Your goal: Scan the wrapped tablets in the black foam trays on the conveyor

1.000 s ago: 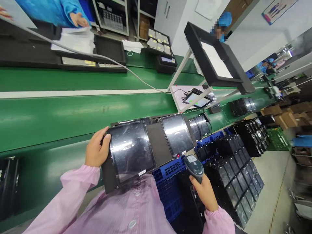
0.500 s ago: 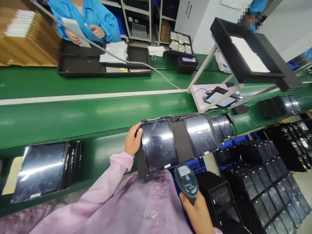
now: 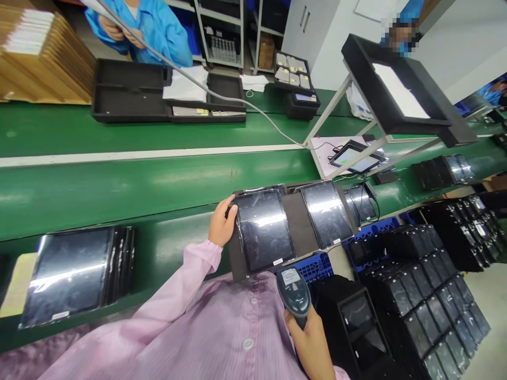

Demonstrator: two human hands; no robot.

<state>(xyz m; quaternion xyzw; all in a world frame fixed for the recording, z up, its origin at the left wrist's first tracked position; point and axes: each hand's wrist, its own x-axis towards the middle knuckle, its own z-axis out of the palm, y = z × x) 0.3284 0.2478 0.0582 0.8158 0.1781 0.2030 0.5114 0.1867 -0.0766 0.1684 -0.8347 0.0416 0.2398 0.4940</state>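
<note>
My left hand (image 3: 222,224) grips the left edge of a black tablet screen (image 3: 264,229) that rests on a dark foam pad against my chest. A second tablet screen (image 3: 328,212) lies on the same pad to its right. My right hand (image 3: 311,343) is wrapped round the handle of a grey barcode scanner (image 3: 293,289), whose head points up at the small white label on the near edge of the tablet I hold. Both arms wear pink sleeves.
A green conveyor (image 3: 119,179) runs across in front of me. A stack of screens (image 3: 71,274) stands at the left. Rows of black devices on blue crates (image 3: 412,285) fill the right. A person in blue (image 3: 138,26) works across the line by black trays (image 3: 130,92).
The scanner has come left from the crates toward the held tablet's label. The view has swung left, bringing the left stack of screens into sight. My left hand keeps its grip.
</note>
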